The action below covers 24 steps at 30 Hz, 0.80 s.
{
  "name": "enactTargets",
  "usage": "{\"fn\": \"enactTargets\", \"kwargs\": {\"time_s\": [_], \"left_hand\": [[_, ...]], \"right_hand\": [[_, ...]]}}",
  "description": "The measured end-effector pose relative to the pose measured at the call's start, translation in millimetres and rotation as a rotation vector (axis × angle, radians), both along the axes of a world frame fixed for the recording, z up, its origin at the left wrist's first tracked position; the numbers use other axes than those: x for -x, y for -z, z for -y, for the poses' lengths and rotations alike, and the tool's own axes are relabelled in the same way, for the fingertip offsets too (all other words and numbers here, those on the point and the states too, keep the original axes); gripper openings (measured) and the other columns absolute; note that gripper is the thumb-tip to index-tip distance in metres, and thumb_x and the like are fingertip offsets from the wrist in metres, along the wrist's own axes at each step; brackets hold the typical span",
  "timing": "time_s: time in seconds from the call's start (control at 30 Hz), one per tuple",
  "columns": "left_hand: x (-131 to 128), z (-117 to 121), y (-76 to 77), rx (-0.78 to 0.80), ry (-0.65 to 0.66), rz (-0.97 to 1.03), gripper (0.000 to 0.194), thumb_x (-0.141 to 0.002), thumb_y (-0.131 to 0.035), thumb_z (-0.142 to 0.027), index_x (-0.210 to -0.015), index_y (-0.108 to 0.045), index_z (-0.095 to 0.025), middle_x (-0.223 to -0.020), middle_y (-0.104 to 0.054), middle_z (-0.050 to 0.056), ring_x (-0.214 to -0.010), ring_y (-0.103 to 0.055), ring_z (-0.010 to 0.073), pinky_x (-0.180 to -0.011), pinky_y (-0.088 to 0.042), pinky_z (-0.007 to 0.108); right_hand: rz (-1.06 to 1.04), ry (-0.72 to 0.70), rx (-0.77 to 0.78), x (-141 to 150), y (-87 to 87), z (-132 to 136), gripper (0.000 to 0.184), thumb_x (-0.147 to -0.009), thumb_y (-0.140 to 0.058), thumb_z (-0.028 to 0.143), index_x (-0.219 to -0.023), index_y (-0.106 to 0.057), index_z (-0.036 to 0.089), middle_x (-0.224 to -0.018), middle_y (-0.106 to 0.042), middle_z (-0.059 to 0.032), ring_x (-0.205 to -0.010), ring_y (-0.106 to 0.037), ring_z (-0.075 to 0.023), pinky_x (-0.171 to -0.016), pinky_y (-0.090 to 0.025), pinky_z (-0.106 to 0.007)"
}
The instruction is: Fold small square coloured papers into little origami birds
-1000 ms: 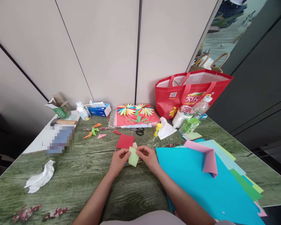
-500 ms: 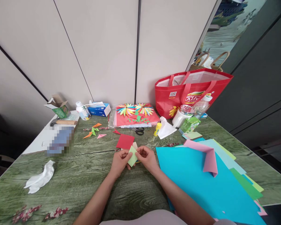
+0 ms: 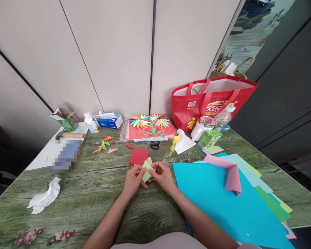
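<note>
A small pale green square of paper point(image 3: 146, 172) is held between my two hands, turned so that one corner points away from me. My left hand point(image 3: 133, 180) pinches its left side, with the thumb on top. On the other side my right hand point(image 3: 162, 175) grips it with thumb and fingers, the thumb lying across its face. Just beyond the fingers lies a red paper square point(image 3: 139, 156). A cream piece of paper peeks out behind the green one, mostly hidden by it and my fingers.
Large coloured sheets point(image 3: 212, 197) with a folded pink strip point(image 3: 232, 172) lie at the right. Beyond are scissors point(image 3: 154, 145), a glue stick point(image 3: 174, 143), small folded pieces point(image 3: 103, 146), a red bag point(image 3: 186, 107) and a tissue box point(image 3: 110, 121). A crumpled tissue point(image 3: 45, 196) lies left.
My right thumb has shifted slightly further across the green paper, and the paper has moved up a little. The things around on the table have stayed in place.
</note>
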<state>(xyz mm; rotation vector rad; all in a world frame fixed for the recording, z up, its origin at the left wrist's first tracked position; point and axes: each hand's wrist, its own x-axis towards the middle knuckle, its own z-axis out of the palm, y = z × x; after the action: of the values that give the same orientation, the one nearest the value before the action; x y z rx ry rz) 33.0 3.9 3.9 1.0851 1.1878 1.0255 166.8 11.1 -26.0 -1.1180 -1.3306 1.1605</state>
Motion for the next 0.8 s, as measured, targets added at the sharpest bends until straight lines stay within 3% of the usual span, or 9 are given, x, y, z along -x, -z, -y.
{"fn": "enactTargets", "kwargs": {"time_s": [0.17, 0.4, 0.63, 0.8], "left_hand": [[0.2, 0.1, -1.3, -0.002, -0.011, -0.005, 0.028, -0.067, -0.06, -0.039, -0.076, -0.057, -0.013, -0.058, -0.062, 0.0, -0.044, -0.059, 0.0144, -0.035, -0.051, 0.025], [-2.6, 2.2, 0.9, -0.04, -0.015, -0.042, 0.029, -0.065, -0.061, -0.04, -0.076, -0.059, -0.013, -0.055, -0.058, -0.001, -0.044, -0.055, 0.011, -0.036, -0.052, 0.024], [-0.6, 1.8, 2.7, -0.062, 0.009, -0.058, 0.028, -0.067, -0.06, -0.039, -0.077, -0.061, -0.013, -0.06, -0.06, 0.0, -0.048, -0.055, 0.0114, -0.039, -0.052, 0.025], [3.6, -0.8, 2.8, -0.101, -0.033, -0.116, 0.026, -0.067, -0.059, -0.038, -0.075, -0.062, -0.013, -0.057, -0.06, -0.001, -0.042, -0.052, 0.0106, -0.033, -0.047, 0.021]], "right_hand": [[-0.006, -0.006, -0.02, 3.2, -2.2, 2.5, 0.016, -0.073, -0.055, 0.032, -0.079, -0.053, 0.018, -0.072, -0.055, -0.0008, -0.057, -0.053, -0.0125, -0.048, -0.047, -0.024], [0.257, 0.16, -0.196, 2.7, -3.0, 5.9, 0.007, -0.07, -0.055, 0.022, -0.076, -0.054, 0.019, -0.059, -0.045, 0.0028, -0.052, -0.044, -0.0108, -0.047, -0.037, -0.021], [0.274, 0.006, -0.206, 2.7, -1.7, 6.5, 0.016, -0.07, -0.053, 0.018, -0.086, -0.05, 0.019, -0.054, -0.04, 0.0067, -0.047, -0.039, -0.0086, -0.044, -0.03, -0.02], [0.158, -0.149, -0.183, 3.3, -7.4, 8.9, 0.04, -0.07, -0.059, 0.028, -0.109, -0.052, 0.02, -0.066, -0.048, 0.0018, -0.054, -0.046, -0.0105, -0.047, -0.039, -0.021]]}}
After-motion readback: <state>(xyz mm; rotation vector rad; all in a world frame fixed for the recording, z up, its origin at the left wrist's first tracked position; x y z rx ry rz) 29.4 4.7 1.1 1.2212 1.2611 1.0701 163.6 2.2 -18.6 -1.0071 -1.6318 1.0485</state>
